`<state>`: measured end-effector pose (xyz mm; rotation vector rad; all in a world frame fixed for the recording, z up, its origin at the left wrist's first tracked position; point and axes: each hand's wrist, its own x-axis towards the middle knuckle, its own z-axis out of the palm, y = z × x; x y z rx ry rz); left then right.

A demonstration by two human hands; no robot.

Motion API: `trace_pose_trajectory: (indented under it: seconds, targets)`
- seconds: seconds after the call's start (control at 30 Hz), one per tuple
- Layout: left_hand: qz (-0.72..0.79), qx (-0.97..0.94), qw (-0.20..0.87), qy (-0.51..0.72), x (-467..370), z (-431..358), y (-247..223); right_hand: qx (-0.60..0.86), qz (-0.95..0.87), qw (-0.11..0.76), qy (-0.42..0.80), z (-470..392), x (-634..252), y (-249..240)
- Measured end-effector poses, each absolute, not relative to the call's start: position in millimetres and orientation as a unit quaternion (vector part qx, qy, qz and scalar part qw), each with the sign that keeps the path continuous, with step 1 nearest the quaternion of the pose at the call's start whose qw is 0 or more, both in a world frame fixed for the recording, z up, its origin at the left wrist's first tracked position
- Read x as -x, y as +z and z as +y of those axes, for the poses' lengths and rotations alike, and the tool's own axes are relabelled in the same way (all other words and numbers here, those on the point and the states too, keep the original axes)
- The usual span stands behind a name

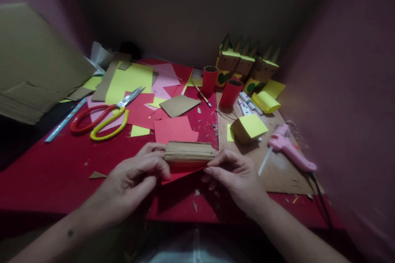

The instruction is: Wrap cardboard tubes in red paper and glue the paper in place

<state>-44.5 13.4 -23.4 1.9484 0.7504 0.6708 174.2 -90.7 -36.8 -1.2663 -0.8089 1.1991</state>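
A ridged brown cardboard roll (189,153) lies sideways between my hands, with a sheet of red paper (182,174) under and in front of it. My left hand (140,172) grips the left end of the roll, its fingers curled there and partly hidden behind it. At the other end my right hand (233,172) pinches the red paper's edge between thumb and forefinger, close against the roll. Just beyond the roll lies a pinkish-red paper piece (174,128).
Scissors (108,117) with red and yellow handles lie at left. Two red tubes (231,93), a yellow-topped box (249,127) and markers (247,102) stand or lie right. A pink glue gun (291,148) rests on a brown board (277,183). A large cardboard piece (40,57) rises far left.
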Motion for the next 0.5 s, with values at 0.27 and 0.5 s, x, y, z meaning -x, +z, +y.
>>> trace_pose_trajectory:
  seconds: [0.27,0.5]
  targets:
    - [0.445,-0.519,0.675,0.278,42.1,18.2,-19.9,0.549,-0.464,0.582,0.38,-92.3,-173.5,-41.3]
    - [0.421,-0.71,0.486,0.287,44.4,29.5,-5.9,0.499,-0.47,0.611,0.395,-92.2,-175.6,-38.5]
